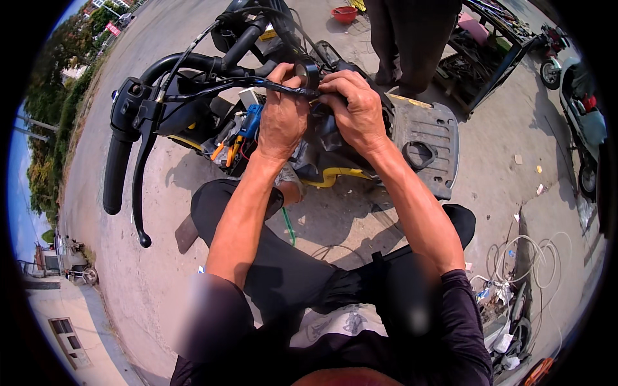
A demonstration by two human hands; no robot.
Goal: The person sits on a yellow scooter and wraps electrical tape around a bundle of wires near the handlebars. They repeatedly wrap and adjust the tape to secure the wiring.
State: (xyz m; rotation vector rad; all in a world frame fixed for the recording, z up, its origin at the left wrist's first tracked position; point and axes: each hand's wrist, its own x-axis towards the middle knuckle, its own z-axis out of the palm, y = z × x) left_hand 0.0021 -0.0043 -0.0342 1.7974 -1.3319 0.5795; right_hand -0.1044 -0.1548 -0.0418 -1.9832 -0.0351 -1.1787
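Both my hands meet at a black-wrapped wire bundle [248, 82] that runs along the handlebar of a partly stripped scooter. My left hand [283, 122] is closed on the bundle, its fingers bent beside a roll of black tape [308, 72]. The roll stands on edge between the hands. My right hand [355, 109] pinches at the bundle's right end, where its fingertips hide what they grip. Left of the hands is the handlebar's black grip [118, 174] with a brake lever [138, 193]. Just below my left hand lie a blue tool [250, 122] and orange-handled pliers [222, 151].
A grey footboard [428, 145] with a ring-shaped opening is right of my hands. Another person's dark-trousered legs [412, 45] stand close beyond. A tool rack [486, 51], a red bowl [344, 14], a parked scooter [582, 109] and coiled pale cable [528, 264] surround the spot.
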